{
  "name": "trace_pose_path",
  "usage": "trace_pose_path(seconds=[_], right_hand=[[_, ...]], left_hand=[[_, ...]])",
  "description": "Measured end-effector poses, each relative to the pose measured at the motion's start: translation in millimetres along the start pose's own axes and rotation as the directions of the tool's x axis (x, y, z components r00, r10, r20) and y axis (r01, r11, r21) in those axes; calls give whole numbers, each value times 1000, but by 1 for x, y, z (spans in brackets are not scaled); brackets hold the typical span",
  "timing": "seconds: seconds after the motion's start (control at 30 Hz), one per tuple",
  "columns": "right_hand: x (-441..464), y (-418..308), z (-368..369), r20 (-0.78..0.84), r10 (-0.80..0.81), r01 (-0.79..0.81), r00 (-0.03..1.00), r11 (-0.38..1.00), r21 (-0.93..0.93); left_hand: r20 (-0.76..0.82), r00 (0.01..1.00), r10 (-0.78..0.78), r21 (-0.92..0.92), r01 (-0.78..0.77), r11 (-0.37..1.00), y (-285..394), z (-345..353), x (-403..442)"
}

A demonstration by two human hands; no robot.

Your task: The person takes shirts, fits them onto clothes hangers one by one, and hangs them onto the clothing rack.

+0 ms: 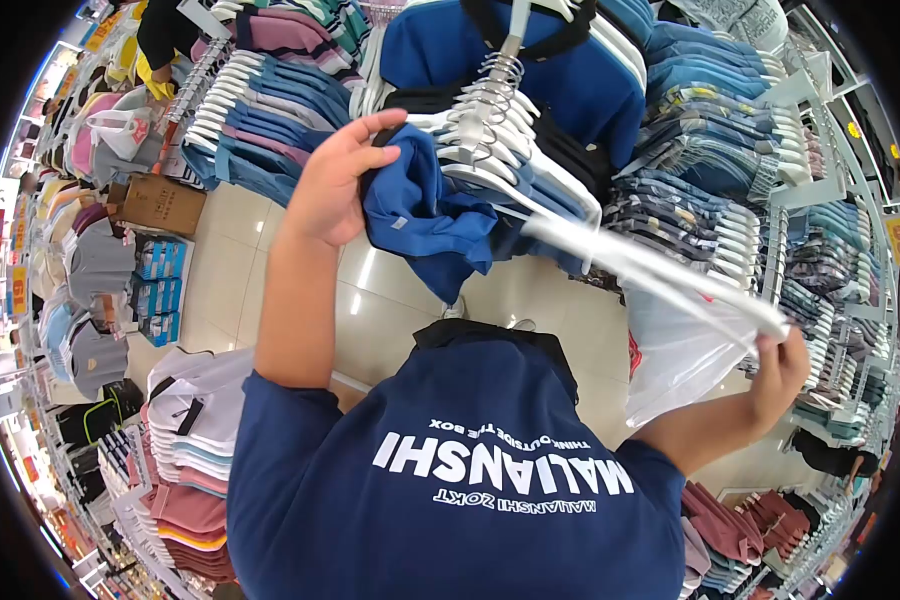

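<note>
My left hand (pixel 345 180) is raised in front of a clothes rack, its thumb and fingers gripping the edge of a blue garment (pixel 420 215). The cloth hangs bunched and folded, so its full shape is hidden. At the right, my right hand (pixel 782 372) is closed on the end of a white clothes hanger (pixel 660 262), which is smeared by motion. The hanger stretches leftward, toward the garment; I cannot tell whether they touch. A translucent white plastic bag (pixel 680 350) hangs below the hanger, beside my right forearm.
Straight ahead, a metal rack arm (pixel 480 125) carries several white hangers, with blue garments (pixel 560 85) behind. Denim clothes (pixel 270 110) hang to the left, patterned clothes (pixel 680 215) to the right. A cardboard box (pixel 163 203) stands on the tiled floor (pixel 235 265). Folded-looking pink garments (pixel 185 505) hang lower left.
</note>
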State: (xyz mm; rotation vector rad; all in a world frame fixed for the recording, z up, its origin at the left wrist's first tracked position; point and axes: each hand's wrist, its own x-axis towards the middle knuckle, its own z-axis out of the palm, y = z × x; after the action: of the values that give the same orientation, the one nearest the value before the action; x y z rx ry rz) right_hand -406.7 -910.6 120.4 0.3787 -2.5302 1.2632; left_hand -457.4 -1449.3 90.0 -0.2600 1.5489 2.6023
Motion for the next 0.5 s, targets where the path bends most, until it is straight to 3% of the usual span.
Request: trace_pose_path(seconds=[0.07,0.1,0.13,0.17,0.23,0.37,0.43,0.5], right_hand=[[-12,-8,16,62,-137,133,989,989,66],[-12,-11,30,92,-217,203,972,969,144],[-14,-10,40,89,-252,243,964,964,108],[-15,-14,48,91,-242,231,966,966,113],[-13,-18,61,54,-133,133,990,991,17],[-5,-15,85,-45,-174,179,984,971,160],[7,-19,90,-1,-219,217,976,965,149],[22,-26,105,301,-427,397,853,904,157]], left_hand=[[204,979,-4,49,-6,999,11,14,0],[206,978,-14,51,4,999,15,21,1],[295,956,-9,93,-19,995,19,27,2],[378,926,-11,133,-43,990,23,32,2],[382,924,-23,169,-45,985,26,40,2],[474,875,-102,206,2,978,31,52,2],[505,859,-85,185,-12,983,28,62,2],[524,850,-62,186,-43,982,22,78,8]])
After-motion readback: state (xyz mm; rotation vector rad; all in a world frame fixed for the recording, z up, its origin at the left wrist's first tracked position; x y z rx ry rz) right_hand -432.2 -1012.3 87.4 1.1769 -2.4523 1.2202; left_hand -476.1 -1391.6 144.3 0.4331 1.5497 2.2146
